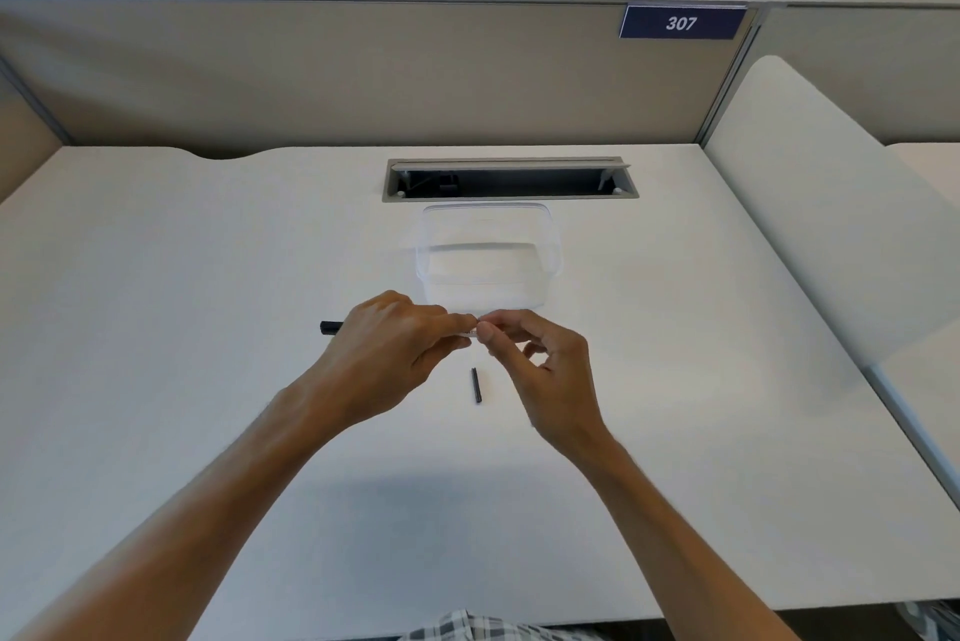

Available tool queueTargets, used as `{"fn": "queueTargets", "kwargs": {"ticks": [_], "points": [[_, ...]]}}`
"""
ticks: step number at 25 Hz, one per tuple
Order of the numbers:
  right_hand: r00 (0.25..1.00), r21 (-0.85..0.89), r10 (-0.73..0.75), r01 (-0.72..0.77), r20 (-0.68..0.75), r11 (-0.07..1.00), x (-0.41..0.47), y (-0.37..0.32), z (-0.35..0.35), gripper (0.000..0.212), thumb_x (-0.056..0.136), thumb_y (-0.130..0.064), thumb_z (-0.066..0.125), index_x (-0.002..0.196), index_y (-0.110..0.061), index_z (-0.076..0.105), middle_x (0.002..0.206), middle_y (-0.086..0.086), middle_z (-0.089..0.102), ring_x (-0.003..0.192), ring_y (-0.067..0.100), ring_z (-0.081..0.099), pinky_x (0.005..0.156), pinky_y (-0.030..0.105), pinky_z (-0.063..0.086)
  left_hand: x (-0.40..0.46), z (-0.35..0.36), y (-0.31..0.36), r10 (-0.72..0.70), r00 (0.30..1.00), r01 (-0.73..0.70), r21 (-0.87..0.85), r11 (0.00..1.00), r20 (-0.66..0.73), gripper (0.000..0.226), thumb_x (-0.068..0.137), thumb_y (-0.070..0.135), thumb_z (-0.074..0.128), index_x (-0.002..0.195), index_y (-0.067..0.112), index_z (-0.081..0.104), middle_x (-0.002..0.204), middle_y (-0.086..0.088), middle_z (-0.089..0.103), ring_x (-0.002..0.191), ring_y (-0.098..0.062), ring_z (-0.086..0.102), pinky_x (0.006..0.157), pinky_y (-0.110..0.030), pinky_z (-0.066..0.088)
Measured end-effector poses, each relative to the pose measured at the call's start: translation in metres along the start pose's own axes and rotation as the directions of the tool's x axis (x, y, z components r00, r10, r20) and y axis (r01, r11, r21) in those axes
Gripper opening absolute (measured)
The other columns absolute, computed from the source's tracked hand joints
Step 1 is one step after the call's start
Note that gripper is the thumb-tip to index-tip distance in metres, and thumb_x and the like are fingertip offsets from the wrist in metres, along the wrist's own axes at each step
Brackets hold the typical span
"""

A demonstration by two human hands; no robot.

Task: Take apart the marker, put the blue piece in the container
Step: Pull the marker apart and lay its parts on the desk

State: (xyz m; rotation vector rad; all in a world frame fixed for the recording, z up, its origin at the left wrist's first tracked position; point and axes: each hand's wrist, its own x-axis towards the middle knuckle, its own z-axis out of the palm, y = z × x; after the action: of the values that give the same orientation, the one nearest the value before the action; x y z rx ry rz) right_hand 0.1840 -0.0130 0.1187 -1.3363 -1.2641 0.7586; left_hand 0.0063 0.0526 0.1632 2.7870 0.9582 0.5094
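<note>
My left hand [387,354] is closed around the marker [332,327], whose black end sticks out to the left of the fist. The marker's pale right end shows between the two hands, where the thumb and forefinger of my right hand [540,370] pinch it. Both hands hover just above the white desk, in front of a clear plastic container [553,245] that stands open with nothing visible inside. A small dark stick-like piece [476,385] lies on the desk below my hands. No blue piece can be seen; my fingers cover most of the marker.
A cable hatch [511,178] with its lid raised is sunk into the white desk [156,302] behind the container. Grey partition walls [363,73] close off the back, one carrying a sign reading 307 [681,22]. A white divider [831,203] borders the right side.
</note>
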Motion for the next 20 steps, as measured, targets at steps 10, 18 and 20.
{"fn": "queueTargets", "kwargs": {"ticks": [10,18,20], "points": [[0.989,-0.118,0.052,-0.036,0.141,0.992,0.018,0.003,-0.037,0.003,0.088,-0.029,0.072,0.087,-0.027,0.075,0.085,-0.017,0.074,0.084,0.003,0.068,0.071,0.031,0.048,0.003,-0.001,-0.001,-0.099,0.995,0.099,0.045,0.994,-0.009,0.018,0.094,0.032,0.056,0.106,0.03,0.069,0.087,0.011,0.07,0.069,-0.021,0.061,0.056,-0.03,0.044],[0.815,-0.629,-0.404,0.578,0.415,0.52,0.029,-0.002,-0.016,0.009,0.084,-0.021,0.077,0.091,-0.015,0.077,0.087,0.002,0.068,0.078,0.024,0.061,0.06,0.028,0.039,0.011,0.005,0.003,-0.123,0.983,0.107,0.119,0.987,0.136,0.025,0.097,0.038,0.047,0.11,0.031,0.068,0.09,0.009,0.07,0.077,-0.017,0.062,0.063,-0.029,0.045],[0.83,-0.616,-0.387,0.558,0.402,0.557,0.03,0.001,-0.011,0.009,0.086,-0.021,0.075,0.092,-0.015,0.077,0.086,0.002,0.068,0.076,0.024,0.063,0.056,0.027,0.039,0.011,0.003,0.001,-0.14,0.981,0.121,0.138,0.983,0.134,0.026,0.096,0.039,0.049,0.114,0.031,0.066,0.099,0.009,0.072,0.085,-0.017,0.063,0.076,-0.028,0.044]]}}
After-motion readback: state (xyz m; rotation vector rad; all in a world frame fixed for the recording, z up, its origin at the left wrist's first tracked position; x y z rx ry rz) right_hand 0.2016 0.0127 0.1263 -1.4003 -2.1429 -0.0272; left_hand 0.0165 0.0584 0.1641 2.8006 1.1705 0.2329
